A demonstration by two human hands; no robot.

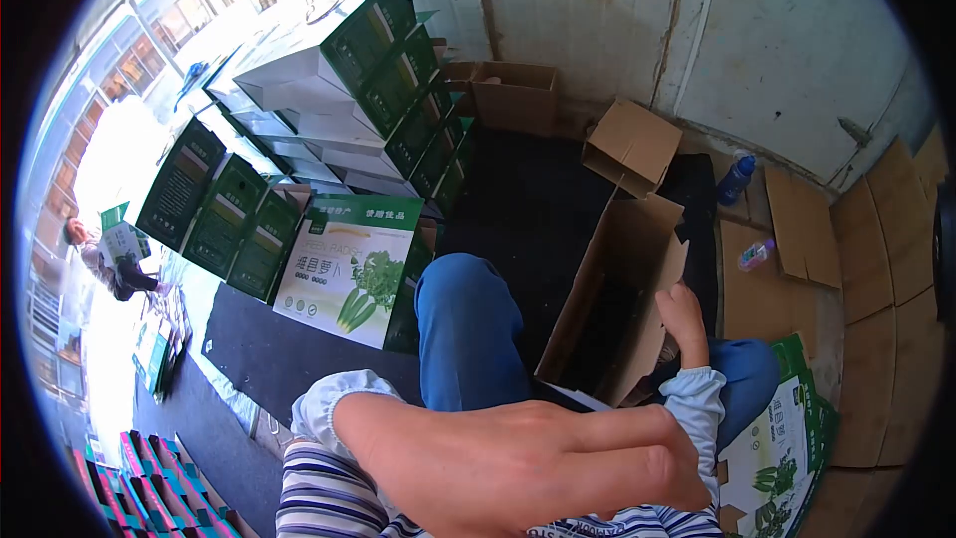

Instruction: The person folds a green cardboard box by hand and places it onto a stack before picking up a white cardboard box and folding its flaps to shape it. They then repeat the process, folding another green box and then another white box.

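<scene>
My right hand (682, 321) is closed on the right-hand side wall of a brown cardboard box (571, 324). The box lies tilted between my knees, its long opening facing up and its inside dark. Close to the camera, my left hand (528, 463) reaches across my lap from the left. Its fingers are bent and held together, with their tips out of sight, so whatever they may hold is hidden. Left of my raised knee stands a green and white printed radish carton (344, 269).
Printed cartons (373, 70) are stacked behind it. A smaller brown box (632, 144) and a blue bottle (735, 179) stand ahead, with a pink-labelled bottle (757, 254) lying on cardboard. Flat printed cartons (782, 438) lie right. Another person (119, 264) is at far left.
</scene>
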